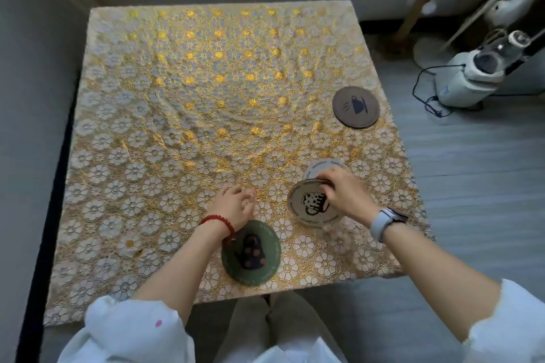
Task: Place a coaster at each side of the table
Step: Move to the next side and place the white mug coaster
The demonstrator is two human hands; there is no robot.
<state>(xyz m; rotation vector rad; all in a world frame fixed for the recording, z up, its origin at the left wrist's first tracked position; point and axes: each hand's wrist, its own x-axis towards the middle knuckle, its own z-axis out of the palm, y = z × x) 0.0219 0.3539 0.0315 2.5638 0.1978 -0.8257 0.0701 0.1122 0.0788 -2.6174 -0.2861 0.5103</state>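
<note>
- Our right hand (343, 191) curls its fingers over the far edge of the tan coaster (312, 206), pinching that rim; a pale watch (383, 222) sits on the wrist.
- Our left hand (234, 205) rests on the bench (147, 127) with fingers loosely bent and holds nothing; a red bead bracelet (218, 222) circles its wrist.
- We see the tan coaster near the bench's near-right part, its far edge seemingly raised under the fingers, its spotted mug print upright toward us.
- We see a white coaster (320, 166) just beyond it, partly hidden under the right hand and overlapped by the tan one; printed words run round its rim.
- We find the green coaster (253, 253) lying flat by the near edge, partly covered by our left wrist and forearm; its dark mug print tilts slightly.
- We find the brown coaster (355, 107) flat near the right edge, well apart from the others, its cup picture turned sideways.
- All four coasters are round, so we name no long axis.
- We see a gold floral lace cloth (221, 68) covering the whole bench, rumpled toward the middle.
- We see a white appliance (469, 74) with a black cord on the floor (472, 186) to the right, and a wooden stand (421, 3) behind it.
</note>
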